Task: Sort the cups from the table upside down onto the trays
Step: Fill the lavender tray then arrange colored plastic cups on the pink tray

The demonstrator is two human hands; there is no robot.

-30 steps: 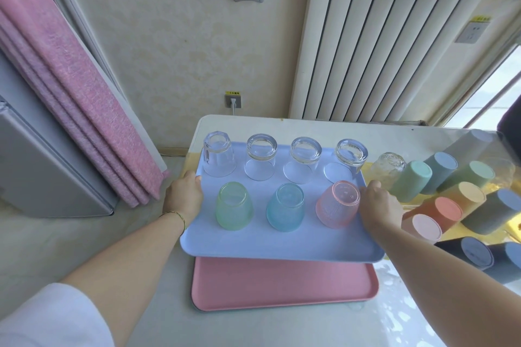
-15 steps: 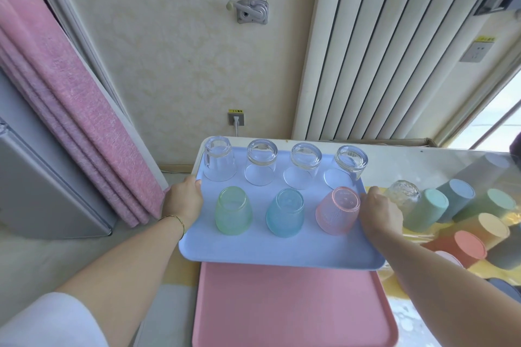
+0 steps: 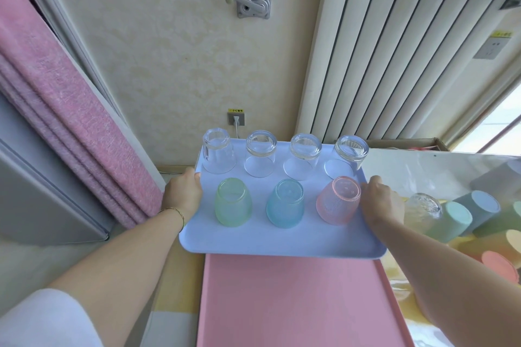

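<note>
Gripped the blue tray by both short edges: left grip curled over the left rim, right grip curled over the right rim, just beside the pink cup. Bore seven cups mouth-down: four clear glasses in the far row, then green cup, blue cup and pink in the near row. Overlapped the far end of the pink tray on the counter; lifted or resting, hard to tell. Crowded at the counter's right: more pastel cups.

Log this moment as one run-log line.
left hand: grips blue tray | right hand: grips blue tray | load: seven cups upside down | pink tray: partly underneath
</note>
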